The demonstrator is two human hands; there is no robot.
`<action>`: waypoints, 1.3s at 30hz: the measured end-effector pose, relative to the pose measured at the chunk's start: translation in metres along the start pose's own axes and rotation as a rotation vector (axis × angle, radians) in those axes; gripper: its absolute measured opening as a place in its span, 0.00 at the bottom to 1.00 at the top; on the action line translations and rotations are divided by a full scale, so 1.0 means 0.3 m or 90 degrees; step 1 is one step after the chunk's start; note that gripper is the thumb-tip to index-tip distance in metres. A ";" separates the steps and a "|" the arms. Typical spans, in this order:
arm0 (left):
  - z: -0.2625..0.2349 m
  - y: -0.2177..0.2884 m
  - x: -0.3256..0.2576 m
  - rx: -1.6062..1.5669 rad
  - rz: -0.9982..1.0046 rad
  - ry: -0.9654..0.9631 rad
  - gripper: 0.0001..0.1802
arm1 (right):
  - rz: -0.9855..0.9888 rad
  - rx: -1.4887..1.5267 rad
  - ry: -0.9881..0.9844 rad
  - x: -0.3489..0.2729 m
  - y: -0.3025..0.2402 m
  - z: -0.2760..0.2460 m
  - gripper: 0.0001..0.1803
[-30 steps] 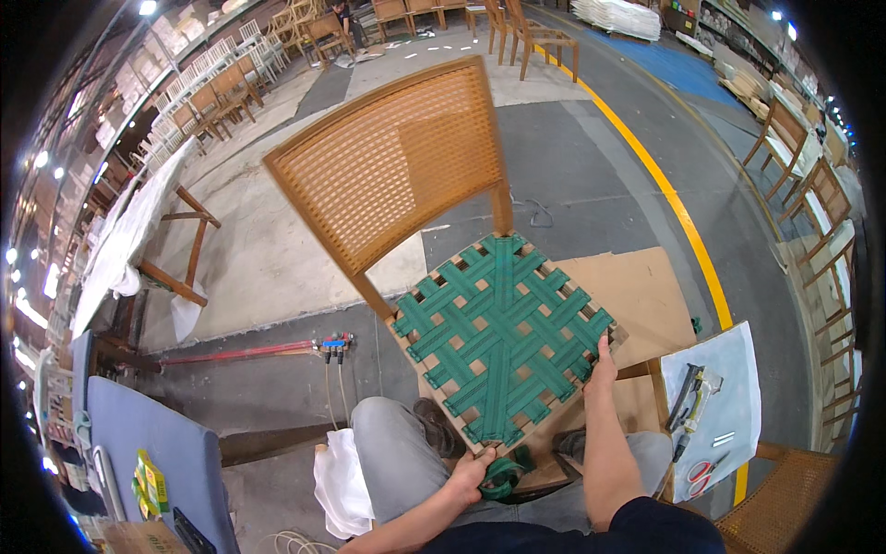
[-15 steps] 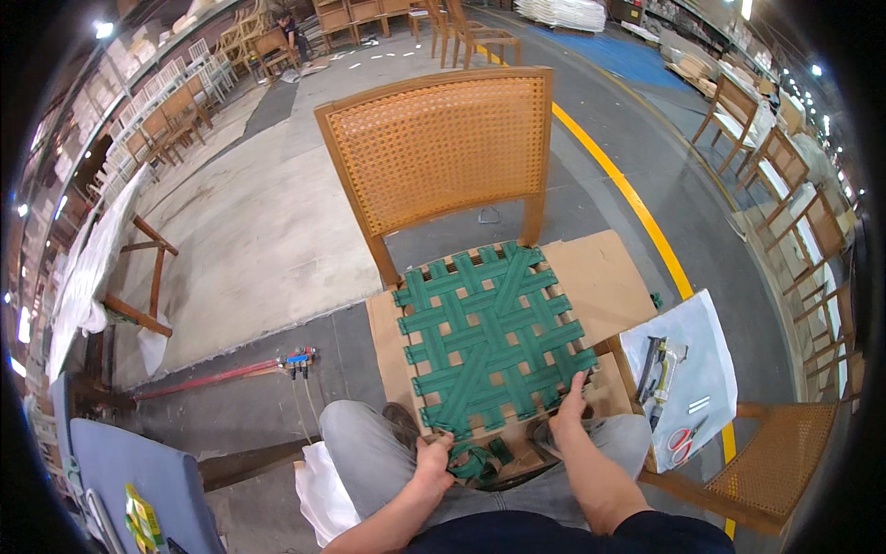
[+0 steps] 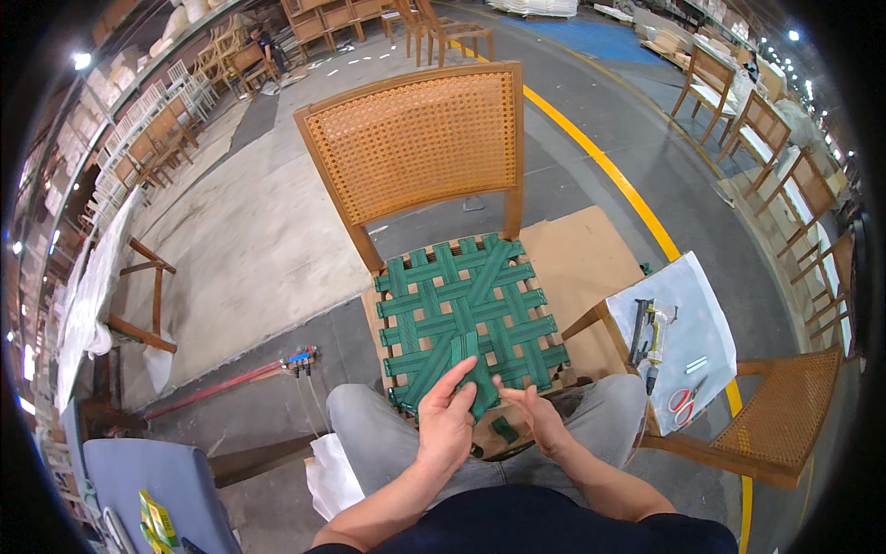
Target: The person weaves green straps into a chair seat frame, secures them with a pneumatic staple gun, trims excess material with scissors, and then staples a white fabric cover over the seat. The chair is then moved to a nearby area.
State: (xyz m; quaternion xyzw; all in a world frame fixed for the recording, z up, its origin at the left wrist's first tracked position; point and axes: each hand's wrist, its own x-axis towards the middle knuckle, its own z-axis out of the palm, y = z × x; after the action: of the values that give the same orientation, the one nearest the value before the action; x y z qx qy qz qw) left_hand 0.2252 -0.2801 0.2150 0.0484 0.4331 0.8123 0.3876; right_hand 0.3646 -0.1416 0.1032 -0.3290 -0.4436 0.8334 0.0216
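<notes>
Green webbing (image 3: pixel 483 386) | left hand (image 3: pixel 447 423): curled on it | right hand (image 3: pixel 543 421): half-open, beside

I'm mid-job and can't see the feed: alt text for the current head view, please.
The person's left hand holds a loose green strap over the front of a cane-backed chair with a woven green seat, the right hand open close beside it. To the right, a staple gun and red-handled scissors lie on a white surface.
</notes>
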 end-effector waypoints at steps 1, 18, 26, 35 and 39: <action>0.033 -0.006 0.022 -0.009 0.005 -0.020 0.23 | -0.108 0.014 -0.085 -0.003 -0.009 0.002 0.39; -0.140 -0.036 0.601 0.298 0.013 0.057 0.28 | 0.027 -0.259 0.059 -0.013 -0.377 -0.336 0.09; -0.304 -0.261 0.802 0.750 0.007 0.070 0.10 | -0.292 -0.916 0.333 0.269 -0.242 -0.378 0.17; -0.321 -0.269 0.827 0.804 0.058 0.037 0.10 | 0.147 -0.274 0.106 0.589 -0.220 0.077 0.25; -0.327 -0.259 0.838 0.825 0.054 0.080 0.09 | 0.235 0.044 0.077 0.667 -0.227 0.087 0.23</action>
State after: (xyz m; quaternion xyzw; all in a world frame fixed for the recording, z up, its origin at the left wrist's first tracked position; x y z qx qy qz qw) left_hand 0.0554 -0.1514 0.0320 0.2419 0.8548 0.4022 0.2216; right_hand 0.1757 -0.0536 0.0588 -0.4535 -0.3452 0.8164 -0.0935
